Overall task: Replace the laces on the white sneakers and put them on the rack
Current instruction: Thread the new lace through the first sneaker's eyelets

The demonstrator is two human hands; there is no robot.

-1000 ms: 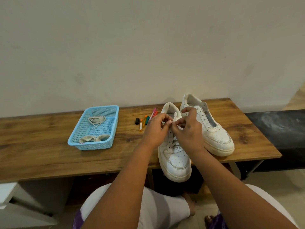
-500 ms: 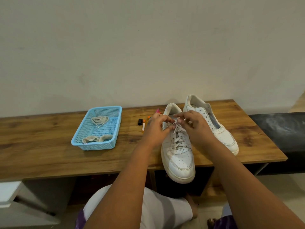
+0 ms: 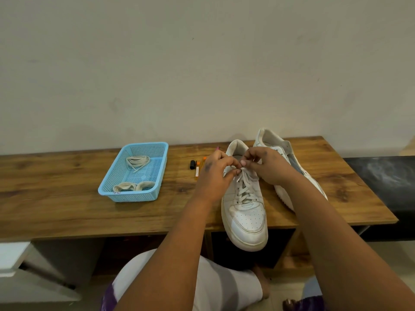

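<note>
Sneaker (image 3: 244, 212) at lower centre of the frame, toe overhanging the surface (image 3: 67, 198), is laced; my left hand (image 3: 213, 173) and right hand (image 3: 267, 167) pinch its lace ends (image 3: 239, 170), so tying comes next, I judge.

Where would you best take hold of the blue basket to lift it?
Probably the blue basket by its two long rims, coming from above with a hand on each side. The rim flares outward into a lip to hook fingers under, and the mesh walls look thin; the laces inside leave the rims free.
</note>
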